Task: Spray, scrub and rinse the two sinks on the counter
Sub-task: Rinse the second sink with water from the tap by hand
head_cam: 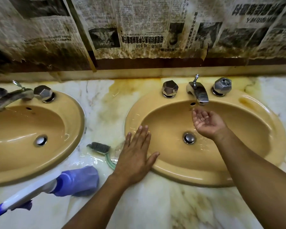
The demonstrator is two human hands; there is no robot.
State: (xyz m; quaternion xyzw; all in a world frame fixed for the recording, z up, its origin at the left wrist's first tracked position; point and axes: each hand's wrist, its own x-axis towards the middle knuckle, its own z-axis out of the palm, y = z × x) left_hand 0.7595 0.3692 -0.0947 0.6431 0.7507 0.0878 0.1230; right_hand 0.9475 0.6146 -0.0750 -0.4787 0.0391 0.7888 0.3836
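Two tan oval sinks sit in a marble counter: the left sink (69, 123) and the right sink (257, 123). My left hand (137, 156) lies flat, fingers straight, on the wet front-left rim of the right sink. My right hand (205, 120) is cupped palm up under the chrome spout (198, 93), holding nothing. Water glistens in the right basin around its drain plug (189, 138). A small brush (101, 150) with dark bristles and a clear green handle lies on the counter between the sinks. A blue and white spray bottle (45, 187) lies on its side at the front left.
Chrome faceted knobs (169, 88) (221, 86) flank the right spout. The left sink has its own tap (10, 98) and knob (43, 93). The marble counter (102, 103) is wet and yellow-stained. Old stained newspaper (139, 30) covers the wall behind.
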